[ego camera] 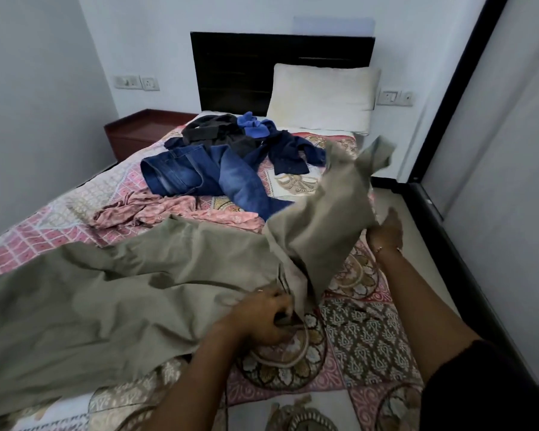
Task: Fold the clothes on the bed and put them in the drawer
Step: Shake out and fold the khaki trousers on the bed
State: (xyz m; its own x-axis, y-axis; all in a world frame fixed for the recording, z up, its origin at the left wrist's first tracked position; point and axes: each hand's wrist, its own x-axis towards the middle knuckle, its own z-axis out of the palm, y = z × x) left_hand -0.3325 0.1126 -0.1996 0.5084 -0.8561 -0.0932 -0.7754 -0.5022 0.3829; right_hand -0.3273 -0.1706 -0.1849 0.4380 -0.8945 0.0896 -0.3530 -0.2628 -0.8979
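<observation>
An olive-grey garment point(112, 293), apparently trousers, lies across the near part of the bed point(364, 337), its long axis running roughly left to right across the mattress. The main body spreads flat toward the left edge of the view, while the right-hand portion is lifted off the bedcover and rises up and to the right, its free end pointing toward the pillow point(322, 94); that raised end is motion-blurred. The left hand point(262, 318) sits at the near middle of the garment, fingers curled and gripping the fabric where the flat and raised portions meet. The right hand point(386, 231) is at the right edge of the raised portion, touching the cloth from behind; its fingers are hidden by the fabric, so whether it grips or merely supports cannot be told. The two hands are well apart, the right one farther from the camera. Beyond the garment, a pink patterned cloth point(168, 213) lies crumpled on the bedcover, just touching the olive fabric's far edge. Behind it, blue jeans point(199, 175) lie unfolded, legs splayed toward the near right. Farther back sits a heap of a dark grey item point(215, 129), a bright blue item point(252, 126) and a navy shirt point(293, 150). A dark headboard point(231, 73) stands behind the pillow, and a reddish-brown bedside cabinet point(137, 132) stands left of the bed.
</observation>
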